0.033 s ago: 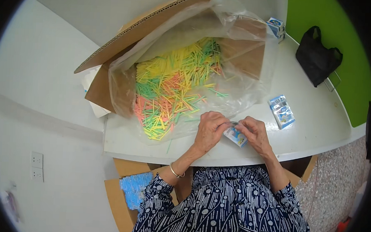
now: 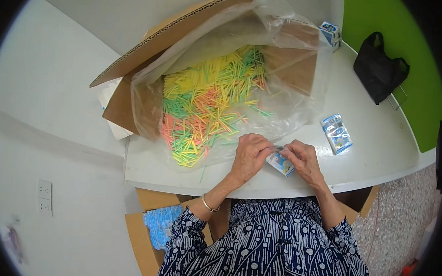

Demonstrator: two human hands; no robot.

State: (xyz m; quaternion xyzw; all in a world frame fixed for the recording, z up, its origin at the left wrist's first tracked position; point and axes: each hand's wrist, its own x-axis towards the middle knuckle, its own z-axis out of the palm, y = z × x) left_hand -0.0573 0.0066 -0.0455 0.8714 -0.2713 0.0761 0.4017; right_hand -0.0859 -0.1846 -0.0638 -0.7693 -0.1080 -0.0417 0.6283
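Observation:
My left hand [image 2: 251,153] and my right hand [image 2: 304,160] meet over the near part of the white table. Both have their fingers pinched on the top edge of a small blue and white plastic packet [image 2: 281,164], which hangs tilted between them. The fingers partly hide that top edge. Just beyond my hands, a heap of short yellow, green and pink plastic sticks [image 2: 207,105] spills out of a clear plastic liner bag [image 2: 287,111]. A second blue and white packet [image 2: 337,134] lies on the table to the right of my right hand.
The liner sits in a tipped cardboard box [image 2: 290,56] on the white table [image 2: 380,151]. A black bag [image 2: 379,69] hangs by the green panel, near a small blue and white box [image 2: 330,34]. Below the table's edge, an open carton holds many blue packets [image 2: 160,225].

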